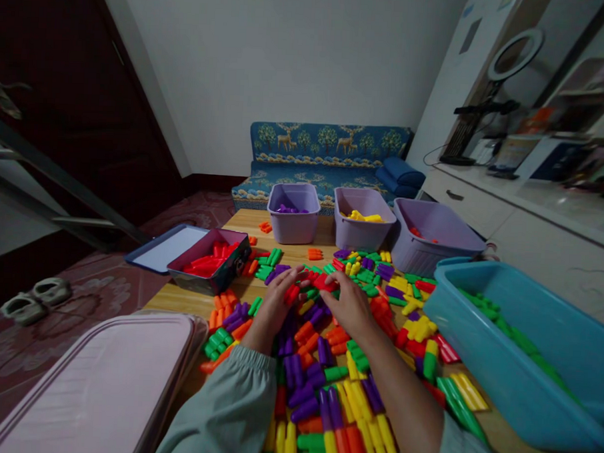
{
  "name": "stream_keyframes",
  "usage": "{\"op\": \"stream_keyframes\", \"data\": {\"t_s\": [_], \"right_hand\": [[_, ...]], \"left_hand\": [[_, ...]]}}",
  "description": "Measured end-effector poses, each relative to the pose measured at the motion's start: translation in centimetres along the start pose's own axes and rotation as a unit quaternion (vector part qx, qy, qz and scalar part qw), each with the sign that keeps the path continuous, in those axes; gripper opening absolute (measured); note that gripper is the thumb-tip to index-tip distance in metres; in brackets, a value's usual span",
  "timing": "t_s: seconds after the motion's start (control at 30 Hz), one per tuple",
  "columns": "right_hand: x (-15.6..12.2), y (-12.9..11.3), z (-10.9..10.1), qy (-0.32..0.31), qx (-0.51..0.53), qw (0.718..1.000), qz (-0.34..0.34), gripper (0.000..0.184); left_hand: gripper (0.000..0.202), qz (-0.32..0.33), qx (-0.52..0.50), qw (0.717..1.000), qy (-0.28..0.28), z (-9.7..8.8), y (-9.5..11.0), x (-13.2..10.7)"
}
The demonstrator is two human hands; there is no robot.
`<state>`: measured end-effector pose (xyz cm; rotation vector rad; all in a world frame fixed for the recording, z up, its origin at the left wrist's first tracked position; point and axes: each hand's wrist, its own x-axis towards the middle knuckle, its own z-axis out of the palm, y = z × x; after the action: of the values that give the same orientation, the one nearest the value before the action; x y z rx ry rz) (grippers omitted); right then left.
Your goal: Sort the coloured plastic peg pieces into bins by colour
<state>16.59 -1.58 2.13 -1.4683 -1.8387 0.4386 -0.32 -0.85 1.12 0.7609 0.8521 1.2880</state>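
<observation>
Many coloured plastic bullet-shaped blocks (325, 388) in purple, orange, yellow, green and red cover a wooden table (242, 218). My left hand (279, 295) lies on the pile with its fingers curled round a red block (292, 293). My right hand (347, 300) rests just to its right, fingers bent down onto red blocks (324, 282); what it grips, if anything, is hidden. Both hands nearly touch at the fingertips.
Three lilac bins stand at the table's far edge: one (293, 213) with purple blocks, one (363, 219) with yellow, one (434, 235) with a few red. A dark box (211, 261) holds red blocks. A blue tub (521, 349) with green blocks sits right, a pink case (99, 384) left.
</observation>
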Motion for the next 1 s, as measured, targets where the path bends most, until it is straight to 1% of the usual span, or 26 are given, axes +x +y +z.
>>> {"op": "stream_keyframes", "data": {"t_s": [0.07,0.17,0.23,0.3,0.37,0.43,0.53,0.63,0.8,1.0], "right_hand": [[0.1,-0.3,0.0,-0.001,0.097,0.995,0.029,0.011],[0.1,-0.3,0.2,-0.045,0.243,0.967,0.065,0.018],[0.1,-0.2,0.5,-0.067,0.292,0.951,0.076,0.02],[0.0,0.0,0.8,-0.073,0.307,0.946,0.076,0.023],[-0.1,0.0,1.0,-0.075,0.303,0.947,0.078,0.024],[-0.1,0.0,1.0,-0.075,0.277,0.955,0.074,0.023],[-0.3,-0.1,1.0,-0.067,0.207,0.975,0.043,0.02],[-0.4,-0.1,1.1,-0.054,0.14,0.989,0.015,0.021],[-0.5,-0.2,1.1,-0.045,0.085,0.995,0.009,0.021],[-0.4,-0.1,1.2,-0.044,0.067,0.997,0.006,0.022]], "left_hand": [[0.049,-0.008,0.03,0.999,-0.012,0.1,0.0,-0.2],[0.057,-0.002,0.078,0.996,-0.044,0.3,0.1,-0.5],[0.06,0.01,0.11,0.992,-0.065,0.3,0.1,-0.6],[0.058,0.021,0.13,0.989,-0.066,0.3,-0.1,-0.5],[0.052,0.031,0.141,0.988,-0.054,0.2,-0.4,-0.4],[0.048,0.042,0.148,0.987,-0.044,0.3,-0.6,-0.2],[0.046,0.055,0.158,0.985,-0.042,0.3,-0.9,0.0],[0.049,0.051,0.161,0.985,-0.046,0.3,-1.1,0.2],[0.052,0.041,0.169,0.984,-0.047,0.1,-1.2,0.2],[0.05,0.04,0.169,0.984,-0.044,0.2,-1.1,0.1]]}}
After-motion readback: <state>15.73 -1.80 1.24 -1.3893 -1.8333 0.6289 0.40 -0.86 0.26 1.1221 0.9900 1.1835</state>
